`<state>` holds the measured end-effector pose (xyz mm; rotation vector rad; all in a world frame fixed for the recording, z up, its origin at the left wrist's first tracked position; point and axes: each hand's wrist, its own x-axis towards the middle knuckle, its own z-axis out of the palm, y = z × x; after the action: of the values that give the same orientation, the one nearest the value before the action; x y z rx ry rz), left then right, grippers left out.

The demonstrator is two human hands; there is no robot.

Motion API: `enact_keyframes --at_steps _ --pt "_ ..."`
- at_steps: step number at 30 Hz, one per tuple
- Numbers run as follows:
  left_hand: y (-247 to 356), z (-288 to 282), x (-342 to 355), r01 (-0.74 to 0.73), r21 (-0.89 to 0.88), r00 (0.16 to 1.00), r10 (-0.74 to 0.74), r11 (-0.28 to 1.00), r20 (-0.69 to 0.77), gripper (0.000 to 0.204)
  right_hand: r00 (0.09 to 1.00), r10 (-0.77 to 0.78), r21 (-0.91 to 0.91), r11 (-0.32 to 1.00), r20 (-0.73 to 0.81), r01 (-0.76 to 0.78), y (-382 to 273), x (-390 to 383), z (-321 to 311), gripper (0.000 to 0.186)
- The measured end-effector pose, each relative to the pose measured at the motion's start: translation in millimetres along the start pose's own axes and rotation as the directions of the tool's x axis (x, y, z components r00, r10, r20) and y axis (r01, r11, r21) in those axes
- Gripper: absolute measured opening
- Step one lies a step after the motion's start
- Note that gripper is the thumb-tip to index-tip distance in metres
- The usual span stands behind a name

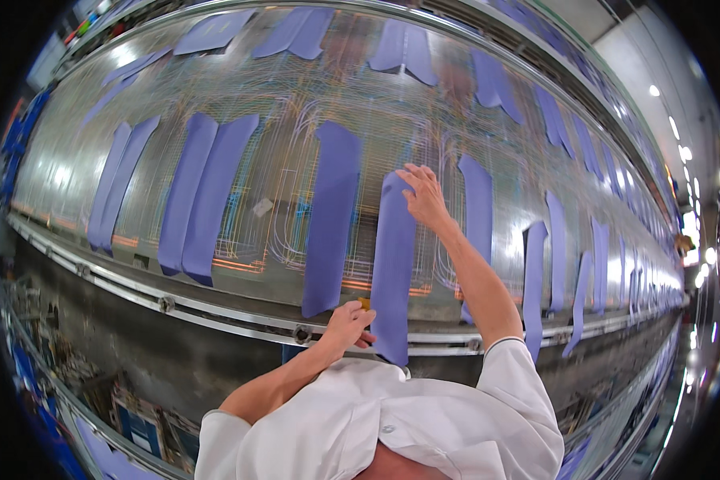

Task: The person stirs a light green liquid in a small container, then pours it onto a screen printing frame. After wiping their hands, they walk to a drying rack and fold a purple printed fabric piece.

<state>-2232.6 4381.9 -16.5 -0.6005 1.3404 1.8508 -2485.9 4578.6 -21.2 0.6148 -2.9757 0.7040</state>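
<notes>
In front of me a long purple fabric panel (393, 264) lies across the table, its near end reaching over the metal rail toward my shirt. At its far right corner, the thumb and fingers of my right hand (426, 198) close on the cloth. My left hand (349, 326) is curled beside the panel's near left edge, just above the rail. A small yellow thing (366, 304) shows at its fingertips; what the fingers hold is partly hidden. Another purple panel (331, 216) lies flat just left of this one, its near end by my left hand.
The long shiny table (284, 176) carries many coloured guide lines. A paired purple panel (204, 196) lies left, a single panel (478, 208) right, and several more run along both sides. A metal rail (240, 320) with round fittings borders the near edge. Racks (132, 416) stand lower left.
</notes>
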Motion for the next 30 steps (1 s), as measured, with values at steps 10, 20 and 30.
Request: enact_keyframes --at_steps 10,20,30 --pt "9 36 -6 0.030 0.222 0.931 0.054 0.975 -0.362 0.070 0.952 -0.257 0.082 0.966 0.164 0.247 44 58 40 0.033" --pt "-6 58 13 0.105 0.441 0.922 0.079 0.891 -0.379 0.033 0.931 -0.258 0.413 0.901 0.258 0.135 50 80 -3 0.010" --pt "9 41 2 -0.244 0.035 0.900 0.240 0.969 -0.364 0.018 0.895 -0.144 0.504 0.858 0.422 -0.099 63 124 -56 0.014"
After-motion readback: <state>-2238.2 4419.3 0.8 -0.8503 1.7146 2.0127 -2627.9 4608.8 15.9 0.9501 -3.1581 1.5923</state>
